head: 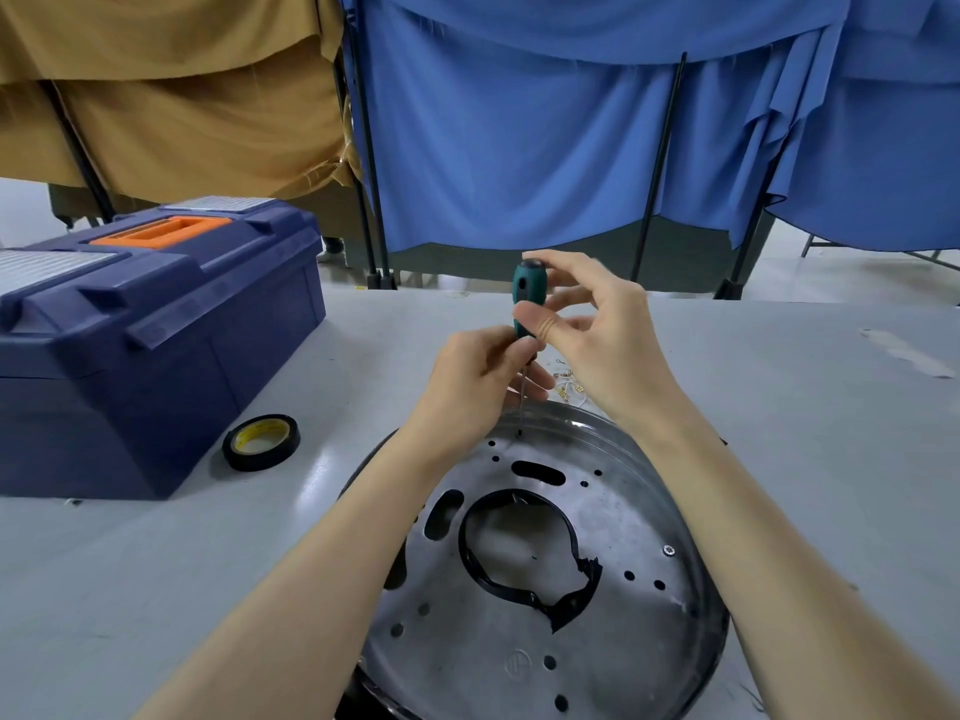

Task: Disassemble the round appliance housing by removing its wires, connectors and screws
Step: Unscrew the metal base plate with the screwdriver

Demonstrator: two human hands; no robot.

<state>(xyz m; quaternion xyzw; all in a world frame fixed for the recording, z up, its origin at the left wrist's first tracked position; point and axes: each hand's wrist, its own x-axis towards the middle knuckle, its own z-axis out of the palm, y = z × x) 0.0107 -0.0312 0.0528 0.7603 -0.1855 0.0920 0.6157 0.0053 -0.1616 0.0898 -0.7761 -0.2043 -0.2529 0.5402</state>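
2 hands on 1 screwdriver point(524, 298): right hand point(597, 330) pinches the green handle with thumb and fingertips, left hand point(478, 376) grips just below, around the shaft's top. Tip stands upright on the far part of the round metal housing point(623, 641), lying flat on the grey table point(779, 407). The small bits point(569, 388) just beyond look like loose connectors, maybe. A tape roll point(261, 441) and blue toolbox point(156, 330) sit left.

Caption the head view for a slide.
Left hand and right hand hold a green screwdriver upright, tip on the round housing.
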